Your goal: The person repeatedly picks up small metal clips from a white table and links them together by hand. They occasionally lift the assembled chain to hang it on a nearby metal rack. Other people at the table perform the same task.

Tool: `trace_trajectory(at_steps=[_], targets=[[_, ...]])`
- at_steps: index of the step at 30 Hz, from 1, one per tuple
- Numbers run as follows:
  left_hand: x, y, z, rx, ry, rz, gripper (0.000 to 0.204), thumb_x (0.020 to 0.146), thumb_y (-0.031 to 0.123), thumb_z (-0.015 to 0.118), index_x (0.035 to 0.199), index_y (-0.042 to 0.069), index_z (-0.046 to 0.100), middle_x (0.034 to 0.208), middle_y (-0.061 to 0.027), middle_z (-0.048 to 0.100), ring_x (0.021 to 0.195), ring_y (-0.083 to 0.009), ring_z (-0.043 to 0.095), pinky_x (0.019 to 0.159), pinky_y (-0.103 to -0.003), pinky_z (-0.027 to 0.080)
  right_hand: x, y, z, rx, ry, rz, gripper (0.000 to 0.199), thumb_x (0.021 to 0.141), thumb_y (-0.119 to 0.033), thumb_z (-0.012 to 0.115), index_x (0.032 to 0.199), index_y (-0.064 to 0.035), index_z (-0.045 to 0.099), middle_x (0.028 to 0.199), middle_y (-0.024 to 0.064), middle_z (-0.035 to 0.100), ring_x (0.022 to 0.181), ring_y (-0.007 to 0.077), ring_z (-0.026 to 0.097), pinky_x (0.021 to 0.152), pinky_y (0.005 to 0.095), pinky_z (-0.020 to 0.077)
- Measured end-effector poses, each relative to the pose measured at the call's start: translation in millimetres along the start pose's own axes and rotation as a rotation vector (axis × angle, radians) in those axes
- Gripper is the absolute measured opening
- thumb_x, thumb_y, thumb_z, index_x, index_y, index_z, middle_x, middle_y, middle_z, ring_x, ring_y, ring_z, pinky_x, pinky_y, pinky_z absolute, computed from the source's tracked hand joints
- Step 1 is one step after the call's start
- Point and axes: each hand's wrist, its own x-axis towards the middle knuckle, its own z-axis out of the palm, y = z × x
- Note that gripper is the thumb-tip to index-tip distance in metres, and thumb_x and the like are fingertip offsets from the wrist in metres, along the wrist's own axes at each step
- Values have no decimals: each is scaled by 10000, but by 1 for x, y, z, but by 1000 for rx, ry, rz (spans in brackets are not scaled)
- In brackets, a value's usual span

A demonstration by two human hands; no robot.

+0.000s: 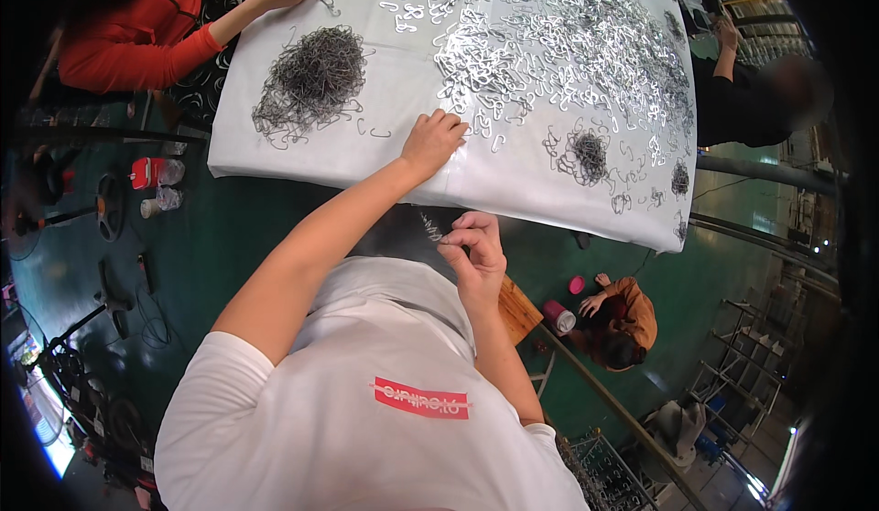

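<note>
The hands are apart. The left hand reaches over the white-covered bench, fingers down at the near edge of the shiny metal hooks; whether it grips one I cannot tell. The right hand, just off the bench's near edge, pinches a small bunch of hooks between thumb and fingers. A darker hook pile lies left on the bench.

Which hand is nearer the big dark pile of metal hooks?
Left. Left hand: over the table, right of the hook pile. Right hand: farther away, outside the table's near edge.
</note>
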Motion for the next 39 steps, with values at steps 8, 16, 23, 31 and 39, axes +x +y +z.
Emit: trace_trajectory(at_steps=[8, 16, 23, 31, 39], targets=[[2, -18, -27, 23, 20, -34, 133, 782, 136, 629, 907, 115, 667, 835, -23, 604, 813, -190, 566, 687, -324, 442, 8, 8, 15, -19, -85, 32, 90, 747, 12, 692, 816, -25, 649, 980, 56, 482, 884, 153, 524, 757, 266, 446], [-73, 18, -149, -664, -23, -649, 224, 898, 95, 546, 1076, 58, 676, 881, -91, 704, 743, -102, 651, 594, -224, 483, 18, 19, 36, -23, -152, 70, 75, 772, -20, 690, 834, -23, 648, 967, 46, 493, 827, 134, 542, 705, 260, 454], [-94, 52, -194, -840, 166, -792, 186, 878, 81, 590, 1039, 25, 667, 835, -108, 701, 747, -119, 672, 649, -232, 506, 20, 33, 60, -61, -218, 61, 99, 758, -80, 713, 830, -47, 653, 935, 23, 513, 753, 112, 498, 650, 228, 421], [-115, 57, -212, -817, 306, -848, 90, 846, 37, 624, 929, 5, 640, 921, -94, 686, 802, -127, 659, 636, -239, 508, 18, 33, 84, -55, -282, 68, 97, 757, -84, 715, 831, -57, 660, 933, 22, 521, 772, 112, 500, 655, 229, 418], [-137, 49, -215, -542, 408, -576, 108, 780, -18, 664, 884, 6, 651, 952, -107, 647, 863, -180, 633, 728, -275, 509, 46, 41, 79, -101, -602, 47, 173, 770, -87, 698, 930, -59, 639, 983, 40, 557, 882, 139, 541, 694, 252, 431]])
